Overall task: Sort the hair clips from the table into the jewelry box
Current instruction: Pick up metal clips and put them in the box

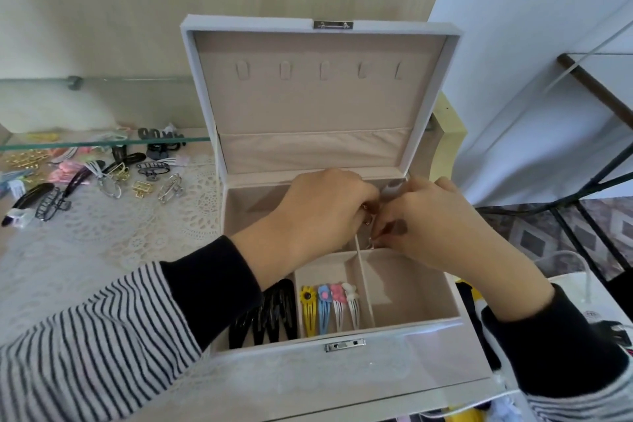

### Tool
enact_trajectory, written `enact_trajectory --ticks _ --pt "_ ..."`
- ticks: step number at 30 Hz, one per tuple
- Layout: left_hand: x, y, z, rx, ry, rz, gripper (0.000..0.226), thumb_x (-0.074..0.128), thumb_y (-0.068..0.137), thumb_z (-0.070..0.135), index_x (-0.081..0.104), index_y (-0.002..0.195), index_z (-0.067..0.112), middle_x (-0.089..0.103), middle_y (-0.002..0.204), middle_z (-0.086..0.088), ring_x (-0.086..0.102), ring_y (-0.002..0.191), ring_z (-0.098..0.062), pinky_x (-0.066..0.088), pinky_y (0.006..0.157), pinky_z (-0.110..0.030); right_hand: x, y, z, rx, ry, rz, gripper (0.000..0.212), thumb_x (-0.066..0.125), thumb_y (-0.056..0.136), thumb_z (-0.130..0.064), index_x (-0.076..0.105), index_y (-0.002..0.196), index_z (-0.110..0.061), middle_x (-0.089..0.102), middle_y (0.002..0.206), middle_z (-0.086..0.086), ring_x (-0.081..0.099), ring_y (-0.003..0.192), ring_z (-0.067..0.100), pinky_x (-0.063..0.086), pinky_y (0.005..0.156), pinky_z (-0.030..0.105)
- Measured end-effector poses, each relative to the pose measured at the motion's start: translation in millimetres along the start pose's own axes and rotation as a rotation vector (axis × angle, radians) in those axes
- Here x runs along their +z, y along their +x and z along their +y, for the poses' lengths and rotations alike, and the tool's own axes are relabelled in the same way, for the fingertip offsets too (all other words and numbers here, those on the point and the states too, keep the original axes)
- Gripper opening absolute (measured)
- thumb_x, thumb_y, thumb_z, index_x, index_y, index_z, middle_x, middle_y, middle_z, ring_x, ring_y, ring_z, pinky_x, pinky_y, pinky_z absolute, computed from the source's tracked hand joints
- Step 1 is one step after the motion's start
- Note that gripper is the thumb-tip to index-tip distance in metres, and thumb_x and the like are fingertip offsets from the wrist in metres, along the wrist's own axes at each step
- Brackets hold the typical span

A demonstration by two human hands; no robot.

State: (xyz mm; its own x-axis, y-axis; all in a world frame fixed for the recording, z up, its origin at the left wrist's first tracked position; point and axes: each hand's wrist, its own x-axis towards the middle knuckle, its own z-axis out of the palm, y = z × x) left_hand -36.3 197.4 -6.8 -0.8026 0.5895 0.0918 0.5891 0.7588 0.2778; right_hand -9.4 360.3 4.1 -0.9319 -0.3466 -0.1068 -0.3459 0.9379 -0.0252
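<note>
Placement seems underway: left hand point(322, 209) and right hand point(442, 226), fingers curled, pinch a metal clip point(368, 221) over the rear compartments of the jewelry box point(411, 353) (12 o'clock of the flower clips point(330, 305)), and the next move likely calls for release, then reaching to the pile point(113, 178) at 9 o'clock.

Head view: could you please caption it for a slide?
Left hand and right hand hold metal clips over the open jewelry box.

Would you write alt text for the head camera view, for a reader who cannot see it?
A person's left hand and right hand meet over the back of an open jewelry box, pinching small metal clips. Black snap clips and four flower clips sit in front compartments; loose clips lie on the lace cloth.
</note>
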Motion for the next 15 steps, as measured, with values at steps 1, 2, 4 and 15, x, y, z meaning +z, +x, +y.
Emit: enact_trajectory --ticks 1,2,4,15 --pt "0 0 1 -0.001 0.022 0.024 0.021 0.049 0.094 0.027 0.063 0.108 0.035 0.066 0.102 0.008 0.06 0.097 -0.018 0.041 0.064 -0.031 0 0 0 -0.003 0.005 -0.014 0.013 0.058 0.086 -0.045 0.069 0.092 -0.046 0.056 0.114 -0.025 0.042 0.118 0.01 0.027 0.089 0.029" --pt "0 1 1 -0.006 0.043 0.045 0.019 0.049 0.094 0.03 0.061 0.108 0.035 0.067 0.1 0.008 0.061 0.095 -0.017 0.036 0.062 -0.029 -1 0 0 -0.005 0.007 -0.031 0.013 0.057 0.087 -0.045 0.069 0.093 -0.047 0.055 0.116 -0.025 0.041 0.119 0.01 0.028 0.09 0.029" --pt "1 2 3 -0.03 0.081 0.057 0.017 0.05 0.094 0.033 0.061 0.107 0.033 0.068 0.097 0.006 0.062 0.094 -0.018 0.03 0.06 -0.028 -3 -1 0 -0.007 0.012 -0.054 0.014 0.056 0.088 -0.045 0.069 0.094 -0.048 0.054 0.117 -0.025 0.04 0.12 0.009 0.029 0.093 0.03" --pt "6 8 3 -0.078 0.146 0.007 0.018 0.054 0.093 0.037 0.068 0.102 0.032 0.069 0.094 0.006 0.063 0.093 -0.018 0.03 0.06 -0.027 -3 -5 11 0.038 0.174 0.088 0.024 0.06 0.086 -0.017 0.074 0.096 -0.033 0.068 0.089 -0.012 0.052 0.101 0.02 0.037 0.086 0.035"
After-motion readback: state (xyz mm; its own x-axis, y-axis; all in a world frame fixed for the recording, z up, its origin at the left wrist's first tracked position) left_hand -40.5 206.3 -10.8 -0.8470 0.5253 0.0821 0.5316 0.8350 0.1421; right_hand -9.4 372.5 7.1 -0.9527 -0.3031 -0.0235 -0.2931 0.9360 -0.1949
